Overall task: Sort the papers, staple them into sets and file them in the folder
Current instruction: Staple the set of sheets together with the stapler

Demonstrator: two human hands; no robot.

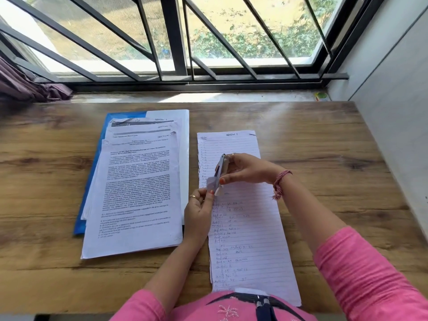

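Gripping a stapler (219, 169) above the lined sheet (245, 228), the right hand (245, 169) steadies it while the left hand (199, 209) pinches its end.

Bright window (208, 31) daylight; wide-angle distortion

A blue folder (92, 181) lies under white printed papers (136, 193) at nine o'clock on the brown wood-grain table (324, 158), beside a white ruled sheet (250, 228); sleeves (370, 274) are pink, window bars (176, 35) black.
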